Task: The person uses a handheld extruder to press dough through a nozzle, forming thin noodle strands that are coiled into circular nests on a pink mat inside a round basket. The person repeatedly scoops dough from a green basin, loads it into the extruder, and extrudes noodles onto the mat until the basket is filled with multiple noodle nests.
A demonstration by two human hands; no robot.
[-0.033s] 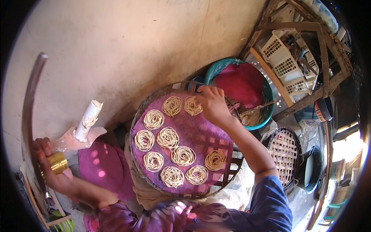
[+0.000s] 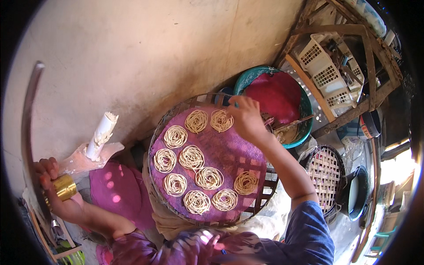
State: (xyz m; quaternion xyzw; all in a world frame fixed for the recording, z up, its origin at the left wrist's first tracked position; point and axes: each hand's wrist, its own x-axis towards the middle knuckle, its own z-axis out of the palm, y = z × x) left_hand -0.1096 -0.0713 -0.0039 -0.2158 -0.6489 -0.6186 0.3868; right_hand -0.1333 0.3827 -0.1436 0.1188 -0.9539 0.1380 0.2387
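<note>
A round woven tray lies in front of me, covered with a purple cloth. On the cloth lie several pale coiled noodle spirals. My right hand reaches across to the far rim of the tray. Its fingers are spread and touch the cloth beside the farthest spiral, holding nothing. Far to the left, my left hand grips a short brass cylinder. Close to it, a white tube with pale dough on it stands on a pinkish board.
A teal basin holding a red cloth sits behind the tray. At the right are a round bamboo mat, a dark pan, and white plastic baskets in a wooden frame. A plastered wall fills the upper left.
</note>
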